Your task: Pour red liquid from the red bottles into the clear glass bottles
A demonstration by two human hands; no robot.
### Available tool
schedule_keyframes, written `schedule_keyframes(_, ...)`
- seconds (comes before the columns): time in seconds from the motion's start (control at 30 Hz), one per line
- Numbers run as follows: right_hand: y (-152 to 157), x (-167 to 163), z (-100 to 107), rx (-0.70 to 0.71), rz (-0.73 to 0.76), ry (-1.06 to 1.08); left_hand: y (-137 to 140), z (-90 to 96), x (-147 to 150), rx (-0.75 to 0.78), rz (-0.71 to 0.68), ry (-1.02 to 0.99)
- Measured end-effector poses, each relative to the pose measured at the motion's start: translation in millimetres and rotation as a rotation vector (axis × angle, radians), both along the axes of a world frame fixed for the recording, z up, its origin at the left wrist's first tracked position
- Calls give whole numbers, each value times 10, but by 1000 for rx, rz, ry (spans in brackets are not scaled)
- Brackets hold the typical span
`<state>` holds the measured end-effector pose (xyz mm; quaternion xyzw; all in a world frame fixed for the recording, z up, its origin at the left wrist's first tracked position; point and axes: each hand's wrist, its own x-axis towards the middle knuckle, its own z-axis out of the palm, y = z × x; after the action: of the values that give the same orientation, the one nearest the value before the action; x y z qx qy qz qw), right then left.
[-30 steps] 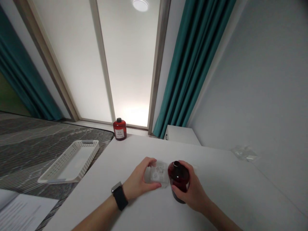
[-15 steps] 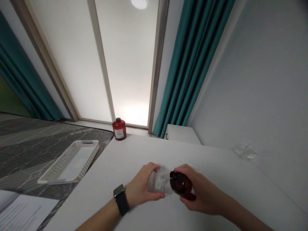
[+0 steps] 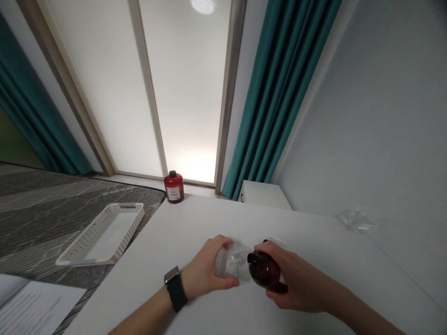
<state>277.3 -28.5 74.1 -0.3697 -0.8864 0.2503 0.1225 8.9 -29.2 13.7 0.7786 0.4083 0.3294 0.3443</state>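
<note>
Held bottle (image 3: 265, 272), dark red, is the bigger of the two things in hand: low over the white table (image 3: 216, 218), tilted, neck toward the clear container, just beside its right edge. Can't tell if they touch, or if the bottle's base clears the table. Right hand (image 3: 302, 284) is wrapped round the body, fingers closed on it. Expect stiff walls, glossy and a bit slippery; weight depends on the fill, which doesn't show. Best hold: round the widest part of the body, neck left free.

Clear container (image 3: 235, 264) is near the table's middle, left of that bottle. Left hand (image 3: 200, 272) has it, thumb on the near side, finger on the far side, spread to its width. Probably light and stiff; if glass, fragile, but material can't be told. Best hold: opposite sides, below the rim, light squeeze so it doesn't skid.

Counts, big to small: 1 table; 1 white basket (image 3: 131, 230) on the grey striped surface; 1 open booklet (image 3: 38, 307), lower left; 2 red bottles, the held one plus a capped bottle (image 3: 174, 193) upright at the far left corner; 1 clear container; 1 crumpled clear wrapper (image 3: 356, 221) at the far right edge; 1 black watch (image 3: 176, 288), left wrist.
</note>
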Motion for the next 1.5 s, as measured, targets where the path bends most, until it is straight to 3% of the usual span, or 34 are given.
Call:
schedule_keyframes(0.47,-63,38,-143,-81,-122,8,20,-2,-6,-76,-65,-50)
schedule_keyframes(0.77,-35,33,-8,-95,-85,-38,-14,25,1,-51,-15,35)
schedule_keyframes(1.5,-37,1,170,-82,-25,-138,-20,11,17,36,-66,92)
